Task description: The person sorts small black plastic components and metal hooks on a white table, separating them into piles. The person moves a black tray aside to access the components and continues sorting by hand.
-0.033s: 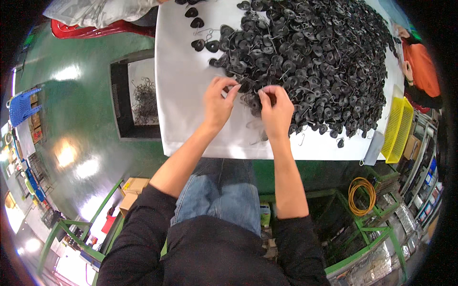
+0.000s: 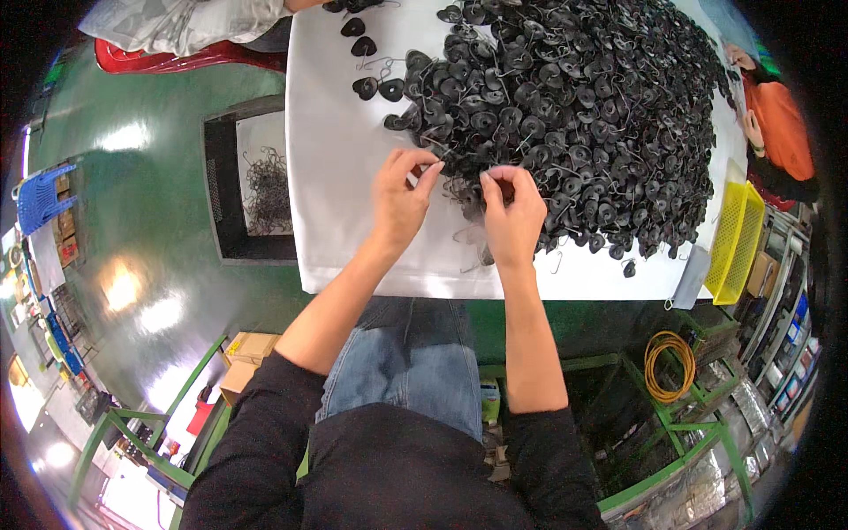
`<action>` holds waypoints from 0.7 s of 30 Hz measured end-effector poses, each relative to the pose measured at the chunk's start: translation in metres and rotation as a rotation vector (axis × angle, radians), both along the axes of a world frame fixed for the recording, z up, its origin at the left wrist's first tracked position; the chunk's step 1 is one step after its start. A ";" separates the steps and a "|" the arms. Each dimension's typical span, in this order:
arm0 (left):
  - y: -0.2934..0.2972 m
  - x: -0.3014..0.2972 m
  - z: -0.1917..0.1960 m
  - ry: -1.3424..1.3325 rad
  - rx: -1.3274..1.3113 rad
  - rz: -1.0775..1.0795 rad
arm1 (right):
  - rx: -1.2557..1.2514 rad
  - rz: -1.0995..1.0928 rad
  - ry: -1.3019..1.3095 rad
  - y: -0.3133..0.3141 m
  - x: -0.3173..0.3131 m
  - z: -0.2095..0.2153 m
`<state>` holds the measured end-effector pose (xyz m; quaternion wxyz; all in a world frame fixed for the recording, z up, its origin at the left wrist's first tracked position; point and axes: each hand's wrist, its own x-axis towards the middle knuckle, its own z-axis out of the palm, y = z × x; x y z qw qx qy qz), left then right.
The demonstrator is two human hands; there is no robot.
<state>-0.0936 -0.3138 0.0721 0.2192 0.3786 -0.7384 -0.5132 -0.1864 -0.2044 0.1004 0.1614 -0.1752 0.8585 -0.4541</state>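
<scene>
Black sleeves and blue jeans nearest, forearms reaching up onto the white surface (image 2: 336,203). Left hand (image 2: 399,196) with thumb and forefinger pinched together, on what cannot be told. Right hand (image 2: 512,212) with fingertips closed on a thin wire hook (image 2: 466,187) at the near edge of the pile of black rubber discs (image 2: 574,115). Loose wire hooks just beside the right wrist. Left of the surface, on the green floor, a black bin (image 2: 252,190) holding a tangle of wire hooks. Far right, a yellow basket (image 2: 735,243) and a person in orange (image 2: 782,132).
</scene>
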 end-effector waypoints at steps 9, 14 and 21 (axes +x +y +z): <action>-0.010 0.017 -0.009 -0.178 0.514 0.143 | -0.021 -0.243 -0.353 0.027 -0.005 -0.010; -0.011 0.019 -0.014 -0.169 0.025 0.033 | -0.060 0.018 -0.569 0.028 -0.013 -0.001; -0.062 -0.008 -0.019 -0.233 -0.349 0.079 | 0.271 0.409 -0.102 -0.025 -0.011 -0.009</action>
